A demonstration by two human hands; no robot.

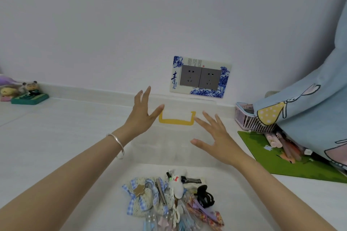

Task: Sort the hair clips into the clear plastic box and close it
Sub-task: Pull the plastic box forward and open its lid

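A clear plastic box with a yellow handle sits on the white table ahead of me, hard to make out against the surface. A pile of hair clips lies near the bottom of the view: a blue gingham lace bow, a white plush clip, a black claw clip and several colourful ones. My left hand hovers over the box's left side, fingers spread, a silver bangle on its wrist. My right hand hovers over its right side, fingers apart. Neither hand holds anything.
A wall socket plate with blue decoration is behind the box. A pink basket, a green mat with pens and a blue patterned cloth lie to the right. Small figurines stand at far left.
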